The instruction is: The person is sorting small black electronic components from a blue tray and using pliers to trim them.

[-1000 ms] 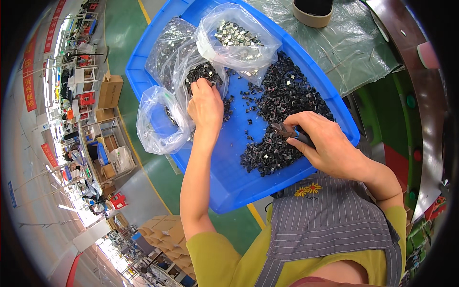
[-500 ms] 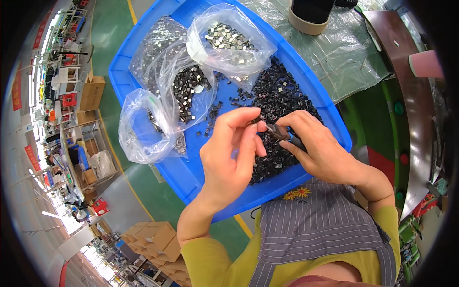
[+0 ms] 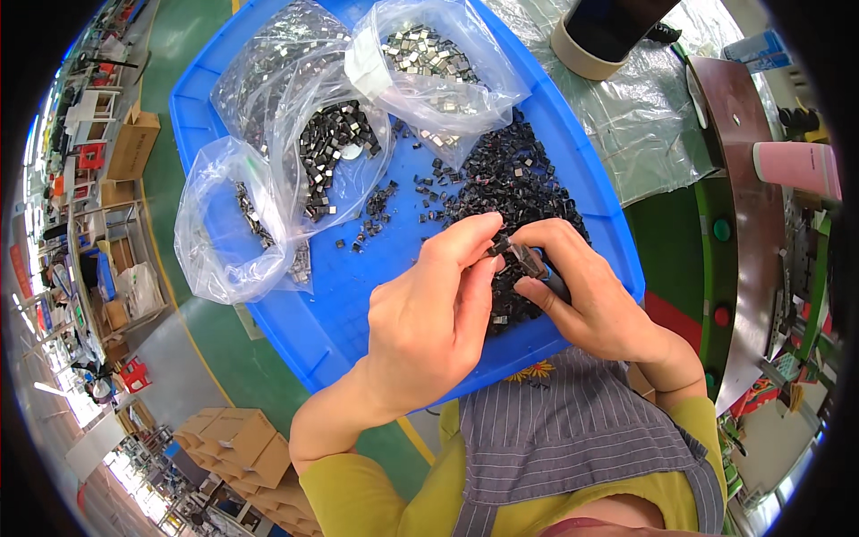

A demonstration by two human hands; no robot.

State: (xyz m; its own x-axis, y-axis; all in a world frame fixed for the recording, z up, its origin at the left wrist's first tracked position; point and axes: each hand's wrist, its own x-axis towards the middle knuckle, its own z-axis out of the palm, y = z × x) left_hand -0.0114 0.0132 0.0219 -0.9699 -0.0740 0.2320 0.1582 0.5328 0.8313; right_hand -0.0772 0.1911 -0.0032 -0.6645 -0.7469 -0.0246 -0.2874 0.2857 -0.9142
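My left hand (image 3: pixel 420 313) is closed in a pinch, thumb and forefinger on a small black part (image 3: pixel 498 245). My right hand (image 3: pixel 595 300) is wrapped round a pair of pliers (image 3: pixel 528 260) with dark metal jaws and black-and-blue handles. The jaws meet the small part at my left fingertips; whether they grip it, I cannot tell. Both hands hover over a heap of small black parts (image 3: pixel 514 170) in a big blue tray (image 3: pixel 598 166). Fingers hide some of the tool and part.
Clear plastic bags of small black and silvery pieces lie in the tray: one at the top (image 3: pixel 429 98), one in the middle (image 3: pixel 344 183), one at left (image 3: pixel 201 242). Beyond stands a tape roll (image 3: pixel 586 61) with a phone. A pink cup (image 3: pixel 796 168) is at right, cardboard boxes (image 3: pixel 242 438) lower left.
The view has shifted, so the tray sits further left. My left fingertips and the plier jaws have come closer together, and the jaws now meet the small part.
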